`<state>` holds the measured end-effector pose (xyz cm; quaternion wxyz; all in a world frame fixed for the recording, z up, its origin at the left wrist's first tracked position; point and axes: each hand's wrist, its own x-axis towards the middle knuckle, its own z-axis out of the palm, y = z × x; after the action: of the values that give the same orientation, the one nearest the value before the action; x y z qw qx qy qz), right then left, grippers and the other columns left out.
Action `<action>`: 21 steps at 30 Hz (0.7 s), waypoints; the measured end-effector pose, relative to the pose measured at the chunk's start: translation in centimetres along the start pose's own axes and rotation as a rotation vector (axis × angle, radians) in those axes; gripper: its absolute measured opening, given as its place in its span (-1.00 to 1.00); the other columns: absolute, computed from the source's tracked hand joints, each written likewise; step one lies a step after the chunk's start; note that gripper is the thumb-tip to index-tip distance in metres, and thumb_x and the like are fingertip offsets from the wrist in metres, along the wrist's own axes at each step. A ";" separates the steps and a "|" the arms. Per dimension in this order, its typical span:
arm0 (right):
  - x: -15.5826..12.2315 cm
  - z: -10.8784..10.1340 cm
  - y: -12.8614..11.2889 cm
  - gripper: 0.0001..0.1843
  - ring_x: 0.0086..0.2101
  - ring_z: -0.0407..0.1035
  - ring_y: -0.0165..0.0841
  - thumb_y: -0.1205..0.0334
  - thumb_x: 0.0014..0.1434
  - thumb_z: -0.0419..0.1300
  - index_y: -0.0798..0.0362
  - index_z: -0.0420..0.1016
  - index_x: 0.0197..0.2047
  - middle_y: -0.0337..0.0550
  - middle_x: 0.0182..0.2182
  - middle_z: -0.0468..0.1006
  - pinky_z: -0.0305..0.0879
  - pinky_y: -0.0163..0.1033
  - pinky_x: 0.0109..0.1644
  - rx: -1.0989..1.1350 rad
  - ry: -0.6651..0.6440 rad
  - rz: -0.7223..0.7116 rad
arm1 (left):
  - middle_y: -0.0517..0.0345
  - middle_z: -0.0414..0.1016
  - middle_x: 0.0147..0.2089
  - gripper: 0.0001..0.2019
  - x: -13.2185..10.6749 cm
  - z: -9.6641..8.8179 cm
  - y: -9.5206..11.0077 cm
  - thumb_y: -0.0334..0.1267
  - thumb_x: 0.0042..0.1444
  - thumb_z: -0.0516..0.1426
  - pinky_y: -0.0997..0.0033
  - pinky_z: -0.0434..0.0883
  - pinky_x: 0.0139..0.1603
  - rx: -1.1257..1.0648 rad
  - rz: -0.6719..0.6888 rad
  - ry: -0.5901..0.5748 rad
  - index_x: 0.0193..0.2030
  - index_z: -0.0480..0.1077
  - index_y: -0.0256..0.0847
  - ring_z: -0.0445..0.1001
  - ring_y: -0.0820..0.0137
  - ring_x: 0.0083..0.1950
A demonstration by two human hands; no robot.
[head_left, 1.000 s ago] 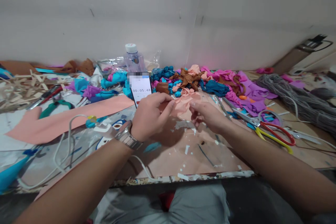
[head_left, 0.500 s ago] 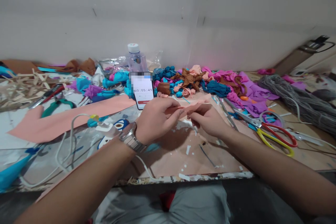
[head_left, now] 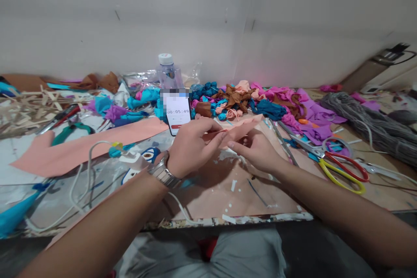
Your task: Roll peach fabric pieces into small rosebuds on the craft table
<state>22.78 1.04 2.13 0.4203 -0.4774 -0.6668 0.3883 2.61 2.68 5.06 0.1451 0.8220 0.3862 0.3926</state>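
Observation:
My left hand [head_left: 192,145], with a metal watch on its wrist, pinches one end of a folded peach-coloured strip [head_left: 243,127] just above the table. My right hand [head_left: 257,147] holds the same strip from below, fingers curled along its edge. Both hands meet at the middle of the table, in front of a phone [head_left: 177,112] that shows a running timer. Behind the hands lies a heap of small rolled flowers [head_left: 228,102] in teal, brown, peach and pink.
Red-and-yellow scissors [head_left: 342,167] lie to the right, near grey cord [head_left: 371,124]. A long peach sheet [head_left: 81,147], a white cable [head_left: 81,173], pliers [head_left: 70,132] and wooden sticks [head_left: 35,104] fill the left. A plastic bottle [head_left: 167,71] stands at the back wall.
The hands have lifted the peach piece off the table and folded it into a narrow strip between them. The right hand's fingers have shifted under it. The timer advanced by a second.

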 end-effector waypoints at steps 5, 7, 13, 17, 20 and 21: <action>0.3 0.4 -0.2 -0.80 -0.18 0.45 -0.27 0.08 0.20 0.30 0.06 0.56 -0.23 -0.09 -0.23 0.58 0.39 -0.20 -0.10 0.097 0.019 -0.050 | 0.12 0.61 -0.28 -0.80 -0.1 0.3 0.1 -0.18 0.28 0.16 0.41 0.38 -0.20 -0.052 -0.005 -0.018 -0.29 0.52 -0.23 0.53 0.37 -0.25; 0.4 0.6 0.0 -0.80 -0.22 0.44 -0.27 0.09 0.19 0.30 0.06 0.57 -0.27 -0.10 -0.27 0.58 0.38 -0.21 -0.15 0.132 0.020 -0.054 | 0.12 0.61 -0.29 -0.80 -0.1 0.3 0.2 -0.18 0.28 0.17 0.40 0.38 -0.18 -0.061 0.001 -0.027 -0.30 0.52 -0.22 0.53 0.37 -0.24; 0.6 0.7 0.9 -0.71 -0.49 0.29 -0.44 0.01 0.18 0.31 0.07 0.53 -0.37 -0.19 -0.41 0.51 0.23 -0.30 -0.43 0.191 0.122 -0.058 | 0.09 0.59 -0.27 -0.83 0.0 0.3 0.3 -0.20 0.28 0.18 0.35 0.38 -0.12 -0.068 0.052 -0.063 -0.29 0.51 -0.22 0.50 0.35 -0.20; 0.5 0.6 0.6 -0.68 -0.58 0.19 -0.46 0.00 0.16 0.31 0.10 0.52 -0.42 -0.27 -0.59 0.38 0.13 -0.31 -0.51 0.137 0.139 0.002 | 0.09 0.58 -0.27 -0.84 0.0 0.3 0.2 -0.22 0.27 0.17 0.34 0.38 -0.11 -0.057 0.035 -0.046 -0.29 0.50 -0.22 0.50 0.34 -0.19; 0.4 0.6 0.2 -0.71 -0.57 0.20 -0.47 0.03 0.13 0.32 0.11 0.53 -0.40 -0.26 -0.58 0.39 0.12 -0.32 -0.52 0.136 0.136 0.029 | 0.09 0.59 -0.27 -0.80 0.1 0.2 0.0 -0.18 0.28 0.17 0.37 0.38 -0.16 -0.061 -0.014 -0.027 -0.28 0.51 -0.23 0.50 0.35 -0.21; 0.4 0.7 0.1 -0.71 -0.57 0.21 -0.46 0.05 0.12 0.33 0.12 0.52 -0.42 -0.26 -0.58 0.39 0.12 -0.32 -0.52 0.138 0.135 0.035 | 0.09 0.59 -0.26 -0.80 0.1 0.2 -0.1 -0.17 0.29 0.16 0.38 0.38 -0.18 -0.065 -0.032 -0.023 -0.28 0.51 -0.24 0.51 0.36 -0.22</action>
<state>22.12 1.39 1.87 0.4895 -0.4840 -0.6001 0.4075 2.73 2.86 4.96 0.1823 0.8150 0.3847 0.3932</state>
